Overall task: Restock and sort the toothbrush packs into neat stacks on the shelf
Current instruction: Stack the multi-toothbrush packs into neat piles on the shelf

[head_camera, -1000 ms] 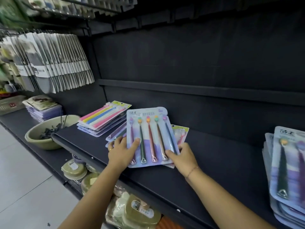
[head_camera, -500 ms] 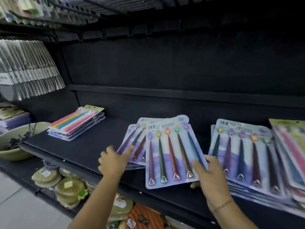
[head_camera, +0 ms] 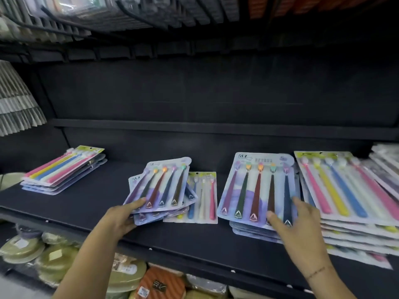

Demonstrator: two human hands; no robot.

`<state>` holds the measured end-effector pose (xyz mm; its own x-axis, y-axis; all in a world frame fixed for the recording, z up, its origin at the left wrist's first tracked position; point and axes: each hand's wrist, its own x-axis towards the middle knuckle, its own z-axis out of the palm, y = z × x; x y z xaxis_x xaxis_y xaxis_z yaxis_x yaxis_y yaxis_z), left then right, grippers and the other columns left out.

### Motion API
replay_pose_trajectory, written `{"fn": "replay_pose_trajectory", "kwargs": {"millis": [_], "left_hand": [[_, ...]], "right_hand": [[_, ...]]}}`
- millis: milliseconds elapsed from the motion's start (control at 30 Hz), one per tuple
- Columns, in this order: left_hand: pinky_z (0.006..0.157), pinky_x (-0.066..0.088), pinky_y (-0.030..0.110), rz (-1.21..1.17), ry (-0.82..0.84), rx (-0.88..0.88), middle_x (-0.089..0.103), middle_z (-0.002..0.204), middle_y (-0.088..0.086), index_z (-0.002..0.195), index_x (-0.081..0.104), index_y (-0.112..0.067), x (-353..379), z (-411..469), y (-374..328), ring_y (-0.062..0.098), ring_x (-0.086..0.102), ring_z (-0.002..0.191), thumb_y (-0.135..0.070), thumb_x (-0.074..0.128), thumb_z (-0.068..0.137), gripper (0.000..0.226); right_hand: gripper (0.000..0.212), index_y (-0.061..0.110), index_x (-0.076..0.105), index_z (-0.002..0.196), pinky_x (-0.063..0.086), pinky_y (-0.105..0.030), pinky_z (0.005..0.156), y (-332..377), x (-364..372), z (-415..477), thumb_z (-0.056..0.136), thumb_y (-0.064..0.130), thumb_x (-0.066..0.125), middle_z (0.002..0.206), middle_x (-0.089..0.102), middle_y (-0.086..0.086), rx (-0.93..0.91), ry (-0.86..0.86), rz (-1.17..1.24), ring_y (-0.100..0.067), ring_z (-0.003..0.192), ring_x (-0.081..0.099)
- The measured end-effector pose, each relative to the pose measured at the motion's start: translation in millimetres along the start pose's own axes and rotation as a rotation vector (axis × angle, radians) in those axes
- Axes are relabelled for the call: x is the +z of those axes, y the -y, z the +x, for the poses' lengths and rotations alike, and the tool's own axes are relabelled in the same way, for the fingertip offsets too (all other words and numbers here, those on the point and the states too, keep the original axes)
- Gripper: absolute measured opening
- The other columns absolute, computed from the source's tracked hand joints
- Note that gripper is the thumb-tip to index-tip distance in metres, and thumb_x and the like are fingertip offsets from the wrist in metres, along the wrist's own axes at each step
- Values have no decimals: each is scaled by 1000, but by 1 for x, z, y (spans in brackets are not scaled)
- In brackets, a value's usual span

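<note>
Toothbrush packs [head_camera: 162, 186], blue-carded and fanned, are pinched in my left hand [head_camera: 121, 219]; my right hand [head_camera: 295, 227] lies spread flat on the neighbouring stack [head_camera: 257, 186].

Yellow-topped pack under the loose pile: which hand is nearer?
Left. The left hand grips the loose pile overlapping the yellow-topped pack; the right hand rests on the neat stack beside it.
</note>
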<state>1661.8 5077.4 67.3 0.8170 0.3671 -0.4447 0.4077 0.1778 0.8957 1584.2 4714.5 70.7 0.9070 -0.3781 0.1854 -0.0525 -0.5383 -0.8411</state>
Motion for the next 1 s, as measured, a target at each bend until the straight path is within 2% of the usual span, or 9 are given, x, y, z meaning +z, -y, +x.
{"fn": "replay_pose_trajectory", "kwargs": {"millis": [100,167,267,367,467,600,700,800,1000], "left_hand": [[45,53,24,-105,83,-10,71,75,5,101,65,-4,-3,-10,-1,17,67,63,-11,68,90,13],[41,51,22,-143,87,30,70,81,7,110,63,-3,-4,-11,-2,18,68,63,-8,66,90,21],[47,55,26,-211,113,112,71,88,12,127,57,3,-2,-19,-6,17,70,58,-6,69,87,42],[59,59,32,-284,182,205,73,101,16,131,54,3,11,-35,-16,22,73,70,-10,72,84,52],[70,61,39,-277,298,282,72,105,20,115,62,1,45,-61,-26,27,74,76,-10,69,86,32],[50,52,27,-103,380,370,72,100,21,110,62,2,108,-94,-19,28,70,74,-4,67,88,23],[52,52,26,6,332,419,72,96,19,113,60,-1,144,-96,2,22,69,70,3,68,85,29],[62,54,27,77,342,405,72,96,7,113,61,-14,170,-99,18,21,69,81,-4,70,86,30],[50,45,7,119,328,379,60,108,-13,119,53,-25,184,-108,26,1,59,85,-26,53,100,19]], "right_hand": [[69,-1,43,142,26,-40,116,-8,12,-6,84,21,73,151,27,-14,-68,-54,-245,-28,141,24],[55,-1,58,128,32,-56,110,-15,23,-7,80,15,77,144,39,-21,-139,-138,-385,-37,134,32],[48,3,68,113,26,-62,105,-18,25,-6,69,13,85,133,52,-21,-154,-219,-446,-36,127,40],[50,7,58,130,33,-50,111,-6,18,-11,85,24,72,147,39,-11,-200,-186,-332,-28,136,36],[54,22,44,142,37,-27,105,14,4,-16,92,41,53,148,33,8,-233,-93,36,-9,134,35],[56,50,26,139,34,-24,103,36,-15,-12,87,57,44,130,31,40,-161,-21,377,3,127,39],[60,51,23,141,29,-24,110,27,-19,-8,85,59,46,142,23,34,-232,59,212,3,136,26],[82,31,19,153,18,-32,121,11,-14,-7,85,61,54,161,2,9,-206,168,-61,-10,148,4],[97,24,6,155,3,-27,120,-5,-13,-1,84,60,61,161,-18,4,-274,167,-398,-16,150,-9]]}}
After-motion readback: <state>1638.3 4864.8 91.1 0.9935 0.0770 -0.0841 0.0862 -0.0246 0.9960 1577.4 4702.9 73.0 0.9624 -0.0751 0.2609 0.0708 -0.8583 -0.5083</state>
